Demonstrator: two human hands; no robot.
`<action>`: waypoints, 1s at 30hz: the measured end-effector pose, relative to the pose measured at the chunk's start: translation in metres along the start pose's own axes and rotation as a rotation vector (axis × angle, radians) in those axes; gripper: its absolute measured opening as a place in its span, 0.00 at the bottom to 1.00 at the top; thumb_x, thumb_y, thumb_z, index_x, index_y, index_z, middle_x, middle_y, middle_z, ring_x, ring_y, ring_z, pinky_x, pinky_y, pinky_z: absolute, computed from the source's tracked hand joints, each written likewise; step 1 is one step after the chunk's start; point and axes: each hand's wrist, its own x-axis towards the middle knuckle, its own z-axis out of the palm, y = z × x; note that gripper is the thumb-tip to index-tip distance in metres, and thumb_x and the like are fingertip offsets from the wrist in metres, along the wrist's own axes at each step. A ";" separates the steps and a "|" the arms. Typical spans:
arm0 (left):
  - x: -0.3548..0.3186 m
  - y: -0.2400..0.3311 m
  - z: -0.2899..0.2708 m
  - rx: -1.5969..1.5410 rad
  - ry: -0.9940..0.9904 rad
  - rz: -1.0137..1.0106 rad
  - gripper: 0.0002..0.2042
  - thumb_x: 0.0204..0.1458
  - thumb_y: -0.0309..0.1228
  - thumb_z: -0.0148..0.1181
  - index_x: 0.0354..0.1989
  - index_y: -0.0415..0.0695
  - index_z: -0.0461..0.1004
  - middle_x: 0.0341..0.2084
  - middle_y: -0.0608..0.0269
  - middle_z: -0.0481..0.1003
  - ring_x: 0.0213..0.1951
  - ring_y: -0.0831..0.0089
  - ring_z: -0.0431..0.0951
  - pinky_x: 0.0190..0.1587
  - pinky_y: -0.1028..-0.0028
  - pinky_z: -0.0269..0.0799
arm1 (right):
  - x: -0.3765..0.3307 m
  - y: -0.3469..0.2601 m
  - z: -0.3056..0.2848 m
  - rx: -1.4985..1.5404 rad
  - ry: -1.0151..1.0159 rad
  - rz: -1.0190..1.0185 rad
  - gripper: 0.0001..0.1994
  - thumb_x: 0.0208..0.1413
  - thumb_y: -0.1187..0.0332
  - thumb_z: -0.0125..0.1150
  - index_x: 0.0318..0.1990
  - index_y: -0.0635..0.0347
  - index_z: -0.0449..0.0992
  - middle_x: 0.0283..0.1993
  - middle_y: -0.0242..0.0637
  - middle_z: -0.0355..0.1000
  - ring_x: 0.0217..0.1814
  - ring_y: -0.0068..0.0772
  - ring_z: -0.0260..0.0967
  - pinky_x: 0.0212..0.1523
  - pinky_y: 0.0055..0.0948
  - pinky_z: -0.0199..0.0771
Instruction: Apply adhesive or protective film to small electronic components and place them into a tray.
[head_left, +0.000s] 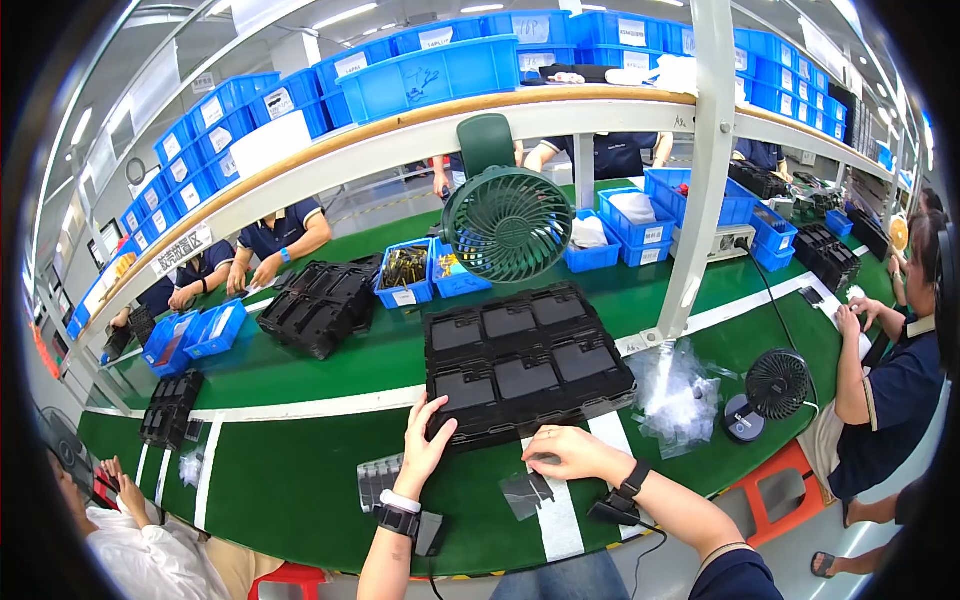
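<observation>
- Touches, with left hand (424,448) half open and gripping nothing visible, the near left corner of black plastic six-compartment tray (540,415) on green tabletop (300,490).
- Bends right hand's (572,452) fingers nearly closed; cannot tell if holding something.
- Just below: thin, dark, shiny sheets (520,497).
- Farther right: crumpled clear plastic film (680,400).

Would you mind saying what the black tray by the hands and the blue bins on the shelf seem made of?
The black tray looks like matte plastic, judging by its dull, moulded compartments; the blue bins are probably slightly glossy plastic, given their smooth, light-catching walls.
</observation>
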 end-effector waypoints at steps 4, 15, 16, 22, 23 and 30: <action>0.001 0.000 0.000 0.009 -0.003 0.006 0.21 0.47 0.31 0.62 0.51 0.46 0.70 0.61 0.44 0.54 0.63 0.58 0.55 0.62 0.66 0.53 | -0.001 -0.002 -0.001 0.016 -0.046 -0.015 0.09 0.46 0.67 0.58 0.35 0.59 0.75 0.36 0.35 0.73 0.39 0.38 0.69 0.42 0.32 0.70; 0.001 0.002 -0.001 0.065 -0.005 0.018 0.20 0.47 0.33 0.62 0.50 0.46 0.70 0.61 0.45 0.55 0.62 0.57 0.57 0.60 0.67 0.54 | 0.002 -0.004 -0.002 0.069 -0.172 -0.071 0.18 0.40 0.61 0.67 0.40 0.59 0.75 0.38 0.33 0.72 0.46 0.38 0.65 0.51 0.35 0.63; 0.001 0.002 -0.001 0.063 -0.002 0.014 0.20 0.47 0.32 0.62 0.50 0.46 0.70 0.61 0.45 0.55 0.62 0.57 0.57 0.60 0.67 0.54 | 0.002 -0.005 -0.002 0.069 -0.170 -0.067 0.18 0.40 0.61 0.67 0.40 0.59 0.75 0.38 0.33 0.72 0.46 0.38 0.65 0.51 0.35 0.63; 0.000 0.002 -0.001 0.036 0.000 0.010 0.20 0.47 0.31 0.61 0.50 0.46 0.70 0.60 0.45 0.55 0.62 0.58 0.57 0.60 0.67 0.54 | 0.003 -0.008 -0.003 0.042 -0.135 -0.053 0.16 0.43 0.60 0.66 0.36 0.59 0.76 0.36 0.35 0.73 0.44 0.37 0.67 0.45 0.32 0.67; 0.000 0.002 -0.002 0.032 0.000 0.008 0.20 0.47 0.31 0.61 0.51 0.46 0.70 0.60 0.45 0.55 0.62 0.58 0.57 0.60 0.67 0.54 | 0.002 -0.009 -0.002 0.045 -0.133 -0.049 0.16 0.43 0.60 0.66 0.36 0.59 0.76 0.36 0.35 0.73 0.44 0.37 0.67 0.45 0.32 0.67; 0.002 0.007 0.000 0.085 0.007 0.026 0.19 0.48 0.32 0.61 0.50 0.45 0.70 0.59 0.43 0.57 0.61 0.56 0.58 0.60 0.67 0.55 | 0.002 -0.008 -0.006 0.070 -0.125 -0.048 0.16 0.43 0.60 0.66 0.36 0.60 0.76 0.35 0.36 0.73 0.42 0.38 0.68 0.45 0.33 0.67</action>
